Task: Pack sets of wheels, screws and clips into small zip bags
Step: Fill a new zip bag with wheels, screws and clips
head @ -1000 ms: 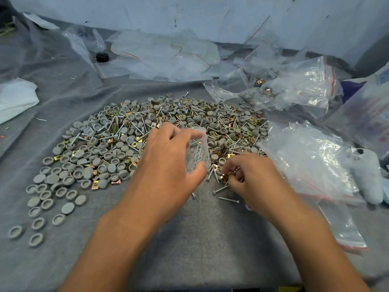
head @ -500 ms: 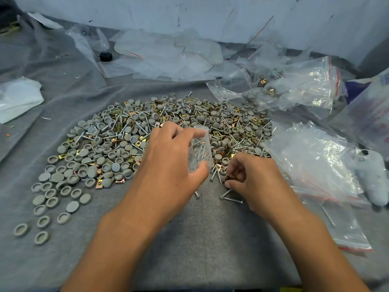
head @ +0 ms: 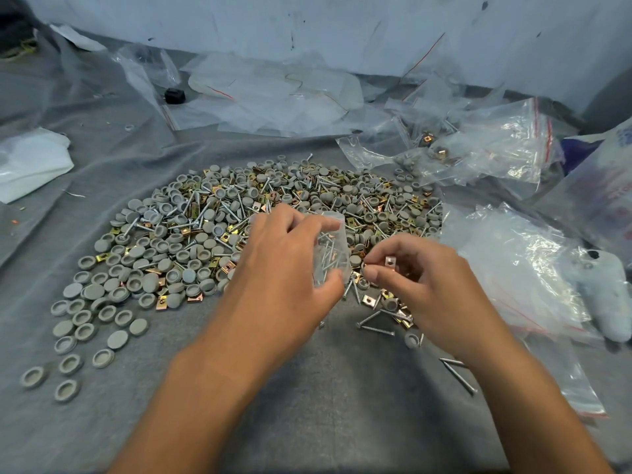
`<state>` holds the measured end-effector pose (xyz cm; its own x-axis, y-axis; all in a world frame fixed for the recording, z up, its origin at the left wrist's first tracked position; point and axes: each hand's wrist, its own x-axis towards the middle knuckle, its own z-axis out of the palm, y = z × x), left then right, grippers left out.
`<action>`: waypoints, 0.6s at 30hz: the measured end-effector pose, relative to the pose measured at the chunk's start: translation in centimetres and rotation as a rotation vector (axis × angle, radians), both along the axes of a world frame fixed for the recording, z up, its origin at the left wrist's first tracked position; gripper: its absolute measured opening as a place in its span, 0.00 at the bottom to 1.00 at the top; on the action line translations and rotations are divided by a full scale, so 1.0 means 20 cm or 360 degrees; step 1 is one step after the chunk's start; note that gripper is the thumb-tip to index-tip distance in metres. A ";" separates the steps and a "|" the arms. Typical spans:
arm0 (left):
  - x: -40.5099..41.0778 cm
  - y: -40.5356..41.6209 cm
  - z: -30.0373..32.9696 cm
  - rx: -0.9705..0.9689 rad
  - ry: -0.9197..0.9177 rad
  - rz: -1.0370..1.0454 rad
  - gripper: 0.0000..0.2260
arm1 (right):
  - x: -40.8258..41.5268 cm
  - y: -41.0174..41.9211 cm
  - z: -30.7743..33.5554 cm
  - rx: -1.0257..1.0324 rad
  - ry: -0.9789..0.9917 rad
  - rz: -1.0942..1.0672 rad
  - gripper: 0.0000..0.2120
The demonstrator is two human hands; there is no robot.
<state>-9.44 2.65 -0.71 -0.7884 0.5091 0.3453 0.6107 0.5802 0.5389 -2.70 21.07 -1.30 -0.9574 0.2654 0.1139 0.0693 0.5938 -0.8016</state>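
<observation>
A grey cloth [head: 342, 405] covers the table and carries everything else. On it lies a broad heap [head: 239, 220] of grey wheels, silver screws and brass-coloured clips, thinning toward the near left into single wheels. Loose clear bags [head: 513, 268] lie to the right of the heap; further bags with red zip lines [head: 496, 145], some holding parts, lie at the far right, and flat empty ones [head: 273, 94] lie at the back beside a small black cap [head: 174, 96]. A white sheet [head: 30, 162] rests at the far left edge.

The left hand [head: 284, 268] holds a small zip bag [head: 330, 254] upright over the near edge of the heap, thumb below and fingers curled over its top; screws show inside it. The right hand [head: 420, 289], just beside the bag, pinches a clip [head: 390, 261] between thumb and forefinger, its other fingers curled loosely.

Compared with the frame half a second earlier, the right hand has risen off the cloth and turned its fingertips toward the bag, the clip now showing clear of the heap; before, its fingers were closed low among the parts. The left hand and bag are much as they were. A few screws [head: 376, 331] lie exposed on the cloth under the right hand.
</observation>
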 end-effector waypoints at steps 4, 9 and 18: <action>0.00 0.01 0.00 -0.0001 0.0023 -0.0006 0.24 | 0.01 -0.03 0.06 -0.0746 0.0076 0.0200 0.05; 0.00 0.02 0.00 0.0001 0.0001 -0.0024 0.25 | -0.01 -0.08 0.07 -0.0788 0.0269 0.0214 0.04; 0.00 0.02 0.00 0.0025 0.0016 -0.0041 0.25 | -0.02 -0.11 0.06 -0.0759 0.0349 0.0165 0.04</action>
